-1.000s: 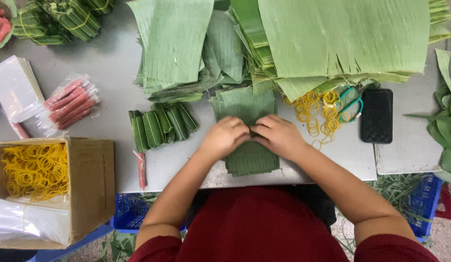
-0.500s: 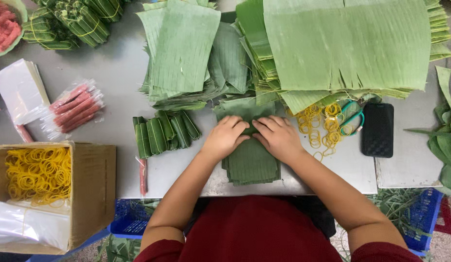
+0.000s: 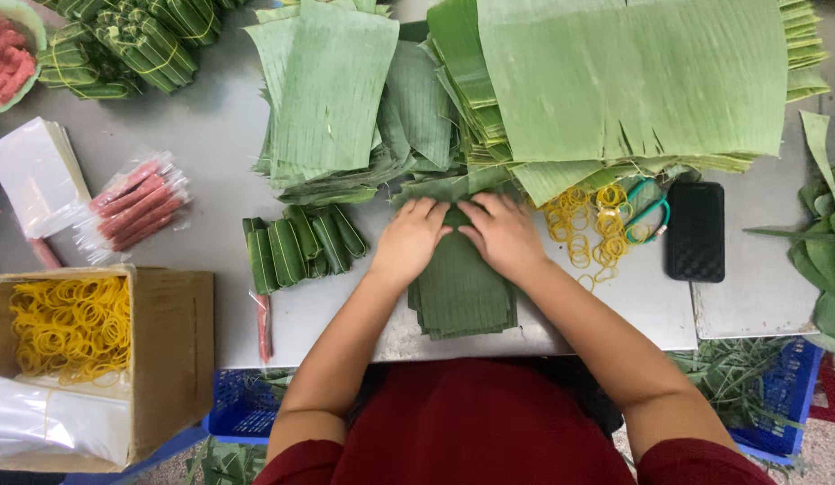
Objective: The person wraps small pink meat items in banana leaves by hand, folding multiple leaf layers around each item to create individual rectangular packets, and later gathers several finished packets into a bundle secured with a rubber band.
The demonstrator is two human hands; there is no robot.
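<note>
- My left hand lies palm down with the fingers close together, pressing on the far left part of the small stack of dark banana-leaf pieces; it grips nothing.
- My right hand lies flat beside it, fingers together, on the far right part of the same stack; the fingertips of both hands almost meet over the middle of the leaf.
- The stack sits at the near edge of the grey table, right in front of me, with its near end reaching that edge.
- Just left of my left hand is a row of rolled leaf parcels, lying side by side.
- Beyond my hands a pile of light green leaf sheets covers the middle of the far side, and a bigger pile of wide leaf sheets fills the far right.
- Loose yellow rubber bands lie just right of my right hand, with scissors with teal handles beside them and a black phone further right.
- At the near left corner stands a cardboard box holding yellow rubber bands.
- Toward the left edge lie a packet of red sausages and a stack of white sheets.
- Banded green bundles are heaped at the far left corner.
</note>
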